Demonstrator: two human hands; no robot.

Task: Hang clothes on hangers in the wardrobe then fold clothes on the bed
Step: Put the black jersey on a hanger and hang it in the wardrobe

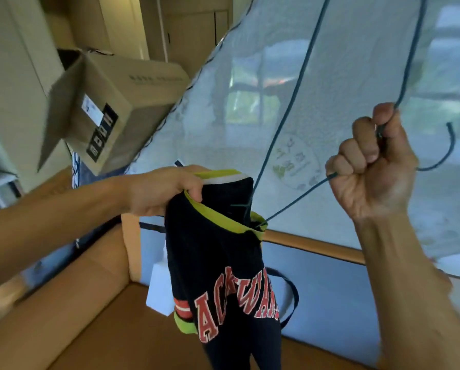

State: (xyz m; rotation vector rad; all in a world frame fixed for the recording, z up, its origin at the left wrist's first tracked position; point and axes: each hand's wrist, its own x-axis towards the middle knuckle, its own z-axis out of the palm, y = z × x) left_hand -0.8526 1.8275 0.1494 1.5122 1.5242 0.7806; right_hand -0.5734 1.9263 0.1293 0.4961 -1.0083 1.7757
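Note:
A dark navy shirt (223, 263) with a yellow-green collar and red block letters hangs in mid-air at the centre. My left hand (167, 190) grips its collar from the left. My right hand (370, 166) is a closed fist around a thin dark wire hanger (285, 108), just below the hook, which curls out to the right of the fist. One hanger arm runs from my fist down into the shirt's neck opening. The other arm rises steeply from the collar toward the top of the frame.
A pale mosquito net (330, 76) fills the right and upper middle, with a wooden bed frame (311, 244) below it. A cardboard box (111, 102) sits at the upper left beside cream wardrobe panels (12, 62). A white bag (160, 287) stands behind the shirt.

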